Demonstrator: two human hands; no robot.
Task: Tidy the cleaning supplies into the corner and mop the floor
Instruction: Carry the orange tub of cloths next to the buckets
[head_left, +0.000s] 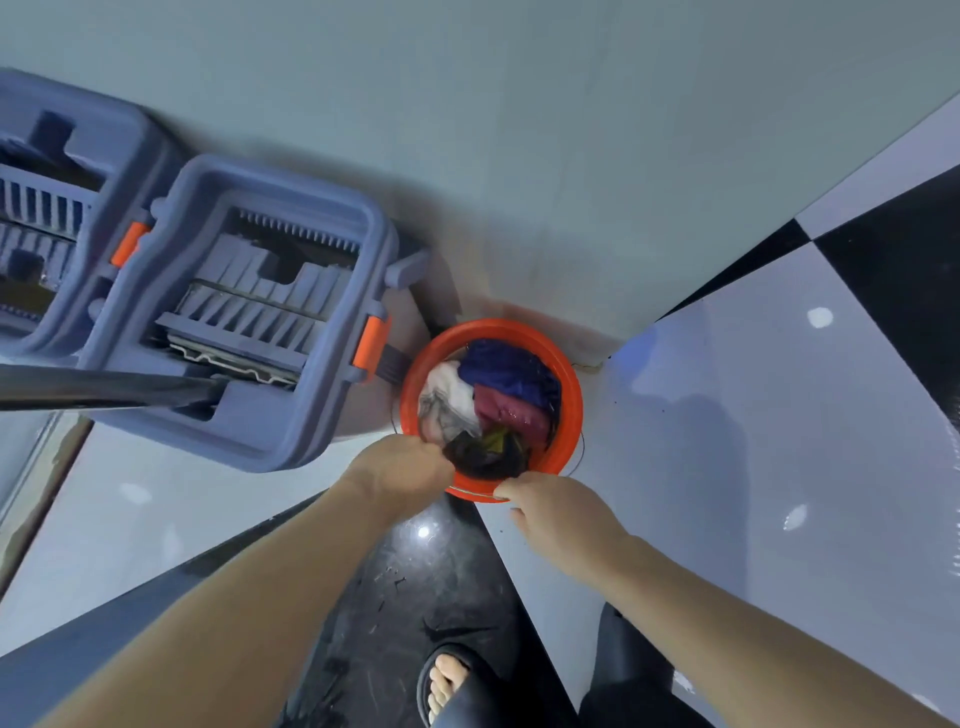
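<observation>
An orange bucket (569, 395) full of crumpled cloths, white, blue, maroon and dark, stands on the floor by the wall's base. My left hand (402, 470) grips the bucket's near-left rim beside a dark cloth (485, 457). At the near-right rim my right hand (558, 514) pinches the thin wire handle. A blue mop bucket (270, 312) with orange clips stands just left of the orange one. A dark mop handle (104, 389) reaches into it from the left.
A second blue mop bucket (57, 208) sits at the far left against the wall. The floor has glossy white and black tiles (753, 441). My foot in a dark sandal (452, 680) stands on a black tile below.
</observation>
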